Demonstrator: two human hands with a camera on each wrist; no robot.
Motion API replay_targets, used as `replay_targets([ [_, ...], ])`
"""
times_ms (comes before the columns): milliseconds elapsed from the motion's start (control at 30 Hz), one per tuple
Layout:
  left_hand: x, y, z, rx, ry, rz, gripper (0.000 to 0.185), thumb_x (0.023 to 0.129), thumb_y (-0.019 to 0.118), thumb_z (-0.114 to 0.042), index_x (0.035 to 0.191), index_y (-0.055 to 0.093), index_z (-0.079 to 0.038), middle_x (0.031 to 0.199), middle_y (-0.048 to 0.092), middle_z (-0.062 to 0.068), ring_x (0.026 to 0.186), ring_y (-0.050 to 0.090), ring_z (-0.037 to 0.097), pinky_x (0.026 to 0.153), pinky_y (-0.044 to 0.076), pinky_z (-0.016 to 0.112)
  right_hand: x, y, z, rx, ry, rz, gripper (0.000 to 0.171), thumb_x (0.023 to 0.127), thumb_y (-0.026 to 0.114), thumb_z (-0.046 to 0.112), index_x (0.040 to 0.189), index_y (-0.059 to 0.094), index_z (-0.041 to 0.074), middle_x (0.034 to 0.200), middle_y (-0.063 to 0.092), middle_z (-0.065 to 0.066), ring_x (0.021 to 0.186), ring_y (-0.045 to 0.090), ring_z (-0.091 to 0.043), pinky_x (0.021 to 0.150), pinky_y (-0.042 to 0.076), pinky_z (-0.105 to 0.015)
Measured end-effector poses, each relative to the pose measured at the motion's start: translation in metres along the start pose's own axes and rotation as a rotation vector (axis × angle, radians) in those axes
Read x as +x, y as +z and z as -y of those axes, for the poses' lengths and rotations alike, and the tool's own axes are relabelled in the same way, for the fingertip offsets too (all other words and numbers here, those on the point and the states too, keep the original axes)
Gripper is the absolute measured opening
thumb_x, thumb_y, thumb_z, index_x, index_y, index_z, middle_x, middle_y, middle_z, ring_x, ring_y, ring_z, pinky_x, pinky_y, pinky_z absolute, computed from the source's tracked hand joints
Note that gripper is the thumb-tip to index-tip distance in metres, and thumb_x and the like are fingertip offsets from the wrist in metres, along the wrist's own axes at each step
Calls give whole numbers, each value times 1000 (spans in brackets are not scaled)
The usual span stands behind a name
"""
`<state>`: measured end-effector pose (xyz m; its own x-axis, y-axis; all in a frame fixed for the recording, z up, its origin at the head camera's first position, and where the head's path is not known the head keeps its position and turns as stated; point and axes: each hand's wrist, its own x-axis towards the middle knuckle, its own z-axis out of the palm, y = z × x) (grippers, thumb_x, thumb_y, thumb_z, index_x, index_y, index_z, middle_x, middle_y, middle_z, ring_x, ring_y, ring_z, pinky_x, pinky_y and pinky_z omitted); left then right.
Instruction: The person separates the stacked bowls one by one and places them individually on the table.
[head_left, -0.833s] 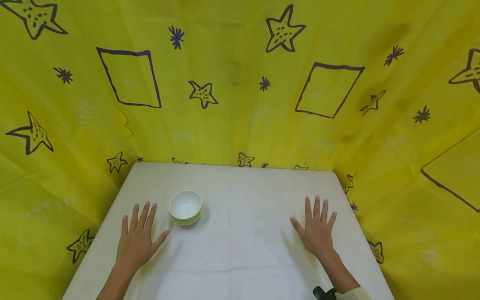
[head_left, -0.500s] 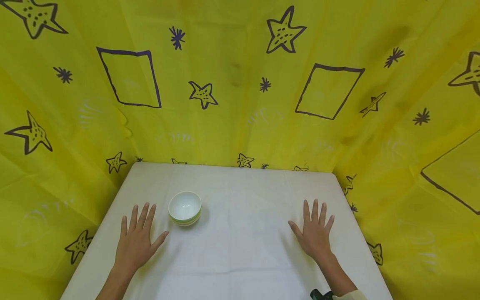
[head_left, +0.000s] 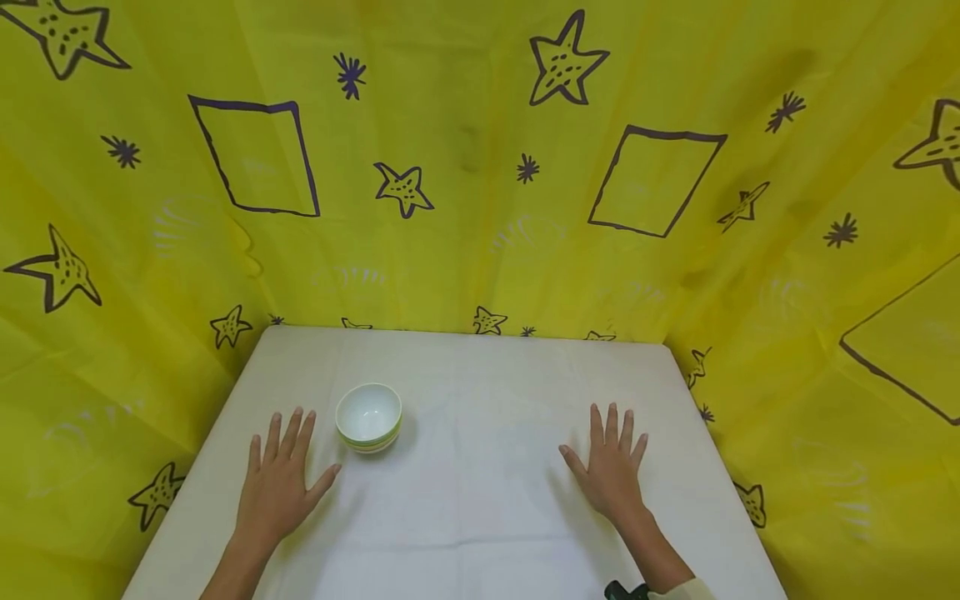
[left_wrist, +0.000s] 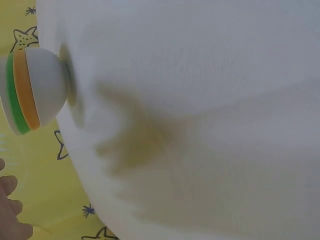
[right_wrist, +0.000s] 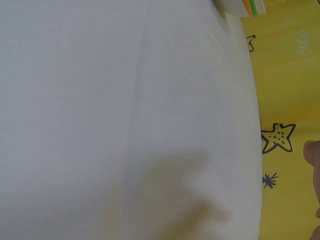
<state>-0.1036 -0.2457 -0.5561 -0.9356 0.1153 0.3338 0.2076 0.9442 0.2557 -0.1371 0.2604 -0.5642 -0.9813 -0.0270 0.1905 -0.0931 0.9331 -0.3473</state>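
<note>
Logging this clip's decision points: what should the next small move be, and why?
Probably the left hand should ease toward the bowl: its spread fingers hold nothing, the bowl stands upright just beyond that hand's thumb, and the right hand is farther off.

No text, label, brand, number or sign is readable.
</note>
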Motion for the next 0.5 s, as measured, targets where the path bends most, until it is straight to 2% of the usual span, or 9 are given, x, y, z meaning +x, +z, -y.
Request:
replay_targets([
  [133,-1,4,-1,-2,-4,3,92,91,74,-49,161,37,-1,164,35,28,154,20,50,125,2,65,1,7,7,30,-9,-11,93,98,71,44,161,25,-6,165,15,-40,153,2,-60,115,-3,-81],
  [333,-3,11,-3,-18,-7,-8,93,90,74,-49,160,37,-1,163,36,28,153,22,52,125,4,66,4,18,24,93,-34,-21,97,98,68,53,161,25,-6,165,19,-38,152,8,-59,114,6,-81],
  [500,-3,17,-7,-48,-7,-17,95,89,77,-47,159,37,3,160,37,31,151,24,55,125,9,65,9,22,39,121,-37,29,101,96,70,54,163,21,-4,167,17,-35,154,7,-56,117,5,-78],
])
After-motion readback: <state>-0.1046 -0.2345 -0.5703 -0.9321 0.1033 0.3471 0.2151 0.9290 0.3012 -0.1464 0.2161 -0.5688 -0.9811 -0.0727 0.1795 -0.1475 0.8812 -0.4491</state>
